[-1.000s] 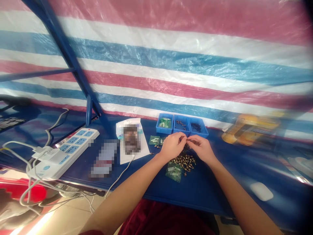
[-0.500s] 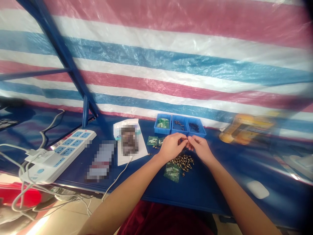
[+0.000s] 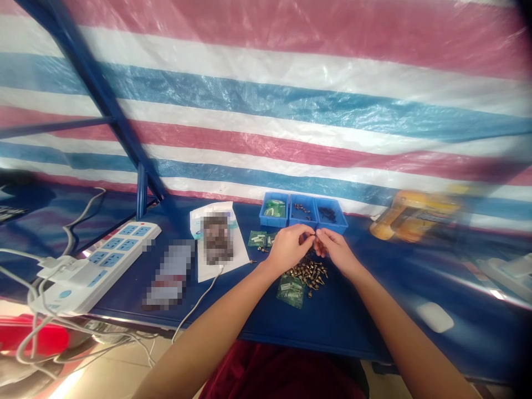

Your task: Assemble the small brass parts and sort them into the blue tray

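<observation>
My left hand (image 3: 288, 246) and my right hand (image 3: 334, 247) meet fingertip to fingertip above a pile of small brass parts (image 3: 310, 272) on the blue table (image 3: 357, 316). Both hands are pinched shut on a tiny part held between them; it is too small to name. A small green plastic bag (image 3: 291, 290) lies just in front of the pile. Beyond the hands stands a row of three small blue bins (image 3: 302, 210) holding green bags, brass bits and dark bits.
A white power strip (image 3: 89, 266) with plugged-in cables lies at the left. A white packet (image 3: 216, 239) and a blurred flat item (image 3: 170, 274) lie left of the hands. A yellow object (image 3: 409, 217) sits back right, a white oval object (image 3: 434, 317) near right. A striped tarp (image 3: 291, 111) hangs behind.
The view has drifted slightly, so everything sits a little lower-left and farther off. My hands stay pinched together over the brass pile, with only small finger movements.
</observation>
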`<act>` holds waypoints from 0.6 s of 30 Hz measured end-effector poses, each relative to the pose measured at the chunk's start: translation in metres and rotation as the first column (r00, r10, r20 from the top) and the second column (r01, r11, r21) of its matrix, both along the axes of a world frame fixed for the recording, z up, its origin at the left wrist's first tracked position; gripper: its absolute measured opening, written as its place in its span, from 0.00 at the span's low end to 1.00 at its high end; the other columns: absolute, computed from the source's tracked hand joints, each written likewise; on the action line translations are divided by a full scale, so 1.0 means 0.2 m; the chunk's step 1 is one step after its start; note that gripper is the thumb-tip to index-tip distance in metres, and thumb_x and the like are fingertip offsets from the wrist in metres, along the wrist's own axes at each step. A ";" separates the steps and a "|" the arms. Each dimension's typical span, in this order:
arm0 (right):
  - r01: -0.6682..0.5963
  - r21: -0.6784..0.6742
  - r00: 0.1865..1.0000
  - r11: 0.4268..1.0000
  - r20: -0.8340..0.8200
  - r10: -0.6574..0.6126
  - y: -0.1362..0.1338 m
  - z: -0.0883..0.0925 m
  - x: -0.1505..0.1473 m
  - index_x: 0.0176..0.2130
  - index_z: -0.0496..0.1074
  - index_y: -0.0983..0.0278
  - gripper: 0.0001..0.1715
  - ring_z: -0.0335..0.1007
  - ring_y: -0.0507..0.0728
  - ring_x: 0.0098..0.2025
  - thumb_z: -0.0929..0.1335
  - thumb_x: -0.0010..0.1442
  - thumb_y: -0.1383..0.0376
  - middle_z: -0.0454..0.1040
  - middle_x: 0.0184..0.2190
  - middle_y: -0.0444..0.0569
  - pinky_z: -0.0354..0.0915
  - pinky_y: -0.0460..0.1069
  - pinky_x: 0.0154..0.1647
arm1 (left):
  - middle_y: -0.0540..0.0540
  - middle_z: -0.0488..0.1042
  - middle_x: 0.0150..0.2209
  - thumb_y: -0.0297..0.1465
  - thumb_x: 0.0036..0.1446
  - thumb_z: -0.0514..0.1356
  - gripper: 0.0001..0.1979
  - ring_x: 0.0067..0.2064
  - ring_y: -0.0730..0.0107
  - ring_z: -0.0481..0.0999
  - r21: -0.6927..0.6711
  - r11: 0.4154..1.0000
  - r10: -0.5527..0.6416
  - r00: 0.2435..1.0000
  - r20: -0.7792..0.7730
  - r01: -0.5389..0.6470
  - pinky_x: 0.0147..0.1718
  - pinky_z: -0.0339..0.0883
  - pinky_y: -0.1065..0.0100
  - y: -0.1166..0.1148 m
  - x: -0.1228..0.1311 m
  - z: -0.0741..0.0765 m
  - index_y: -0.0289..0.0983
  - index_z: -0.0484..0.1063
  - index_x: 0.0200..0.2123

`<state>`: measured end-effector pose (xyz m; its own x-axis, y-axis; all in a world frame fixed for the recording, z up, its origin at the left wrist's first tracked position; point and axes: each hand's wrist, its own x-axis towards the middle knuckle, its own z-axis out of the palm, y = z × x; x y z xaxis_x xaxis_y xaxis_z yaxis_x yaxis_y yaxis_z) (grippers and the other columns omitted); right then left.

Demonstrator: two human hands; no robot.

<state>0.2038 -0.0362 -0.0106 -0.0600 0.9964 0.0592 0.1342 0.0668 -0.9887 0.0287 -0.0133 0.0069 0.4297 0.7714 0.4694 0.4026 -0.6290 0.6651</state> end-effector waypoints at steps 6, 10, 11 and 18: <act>0.008 -0.014 0.978 1.000 -0.206 -0.011 0.00 -0.01 0.02 0.36 0.70 0.61 0.19 0.60 0.49 0.24 0.71 0.59 0.48 0.68 0.30 0.43 0.56 0.46 0.23 | 0.51 0.79 0.41 0.32 0.60 0.59 0.18 0.34 0.72 0.76 -0.010 0.994 0.105 0.994 -0.028 -0.105 0.38 0.70 0.70 0.00 -0.01 0.00 0.44 0.70 0.54; 0.051 -0.043 0.944 0.998 -0.324 -0.062 0.01 0.00 0.04 0.41 0.72 0.59 0.19 0.59 0.48 0.24 0.74 0.54 0.52 0.68 0.32 0.43 0.55 0.46 0.23 | 0.51 0.79 0.41 0.33 0.61 0.58 0.13 0.35 0.70 0.76 0.026 0.988 0.153 0.985 -0.082 -0.152 0.38 0.70 0.68 0.01 -0.01 0.00 0.43 0.73 0.49; 0.053 -0.053 0.938 0.997 -0.339 -0.068 0.01 0.01 0.05 0.41 0.72 0.59 0.20 0.59 0.48 0.24 0.75 0.53 0.53 0.68 0.32 0.43 0.56 0.46 0.23 | 0.51 0.79 0.41 0.33 0.61 0.58 0.12 0.35 0.69 0.76 0.033 0.988 0.152 0.984 -0.087 -0.150 0.38 0.69 0.68 0.01 -0.01 -0.01 0.43 0.74 0.47; 0.051 -0.190 0.914 0.980 -0.387 -0.123 0.01 0.02 0.04 0.29 0.67 0.63 0.20 0.56 0.47 0.21 0.75 0.53 0.52 0.65 0.25 0.41 0.50 0.45 0.19 | 0.52 0.80 0.38 0.33 0.62 0.57 0.08 0.34 0.68 0.75 0.007 0.979 0.202 0.976 -0.078 -0.202 0.36 0.68 0.68 0.01 -0.01 0.00 0.43 0.75 0.41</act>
<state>0.2118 -0.0334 -0.0060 0.0199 0.9934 -0.1126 -0.2725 -0.1030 -0.9566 0.0260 -0.0120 0.0070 0.2999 0.8463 0.4402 0.5718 -0.5289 0.6272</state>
